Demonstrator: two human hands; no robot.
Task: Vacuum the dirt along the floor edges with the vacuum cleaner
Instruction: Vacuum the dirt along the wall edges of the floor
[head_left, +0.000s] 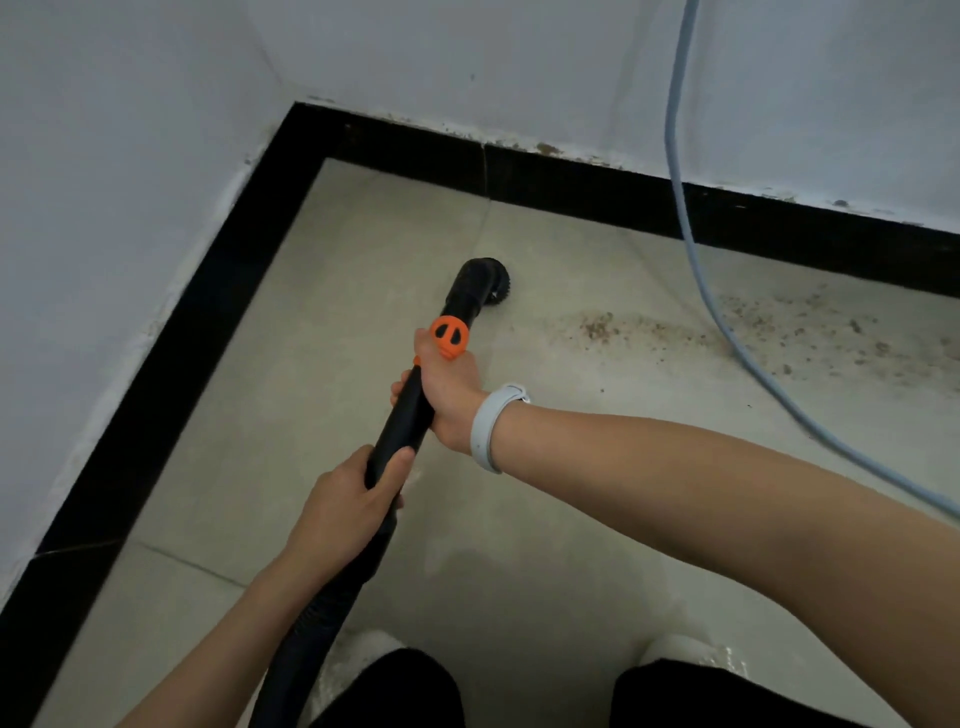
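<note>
1. The left hand (345, 506) grips the black vacuum tube (402, 423) low down, fingers wrapped round it and the thumb lying along the top, just above where the ribbed hose (306, 639) begins.
2. The right hand (447, 389) clasps the same tube higher up, fingers curled round it from the right side, right behind an orange collar (450, 336).
3. A pale wristband (491, 426) sits on the right wrist.
4. Past the collar the tube ends in a black round brush head (480, 283), which points down at the grey tiled floor (363, 260); it seems to touch the tile, though the angle makes that hard to be sure of.
5. The brush head is near the far corner of the floor, a little way out from the black skirting board (571, 179) along the far wall and well apart from the skirting on the left wall.
6. Brown dirt (597, 327) lies scattered on the floor to the right of the brush head, in a band running towards the floor's right edge.
7. A light blue cable (696, 260) hangs down the far wall and crosses the floor through the dirt to the right edge.
8. White walls (130, 182) meet at the corner above the skirting, with crumbs of grime along its top edge.
9. At the near edge, two knees in black trousers (410, 691) show, with the hose passing by the left one.
</note>
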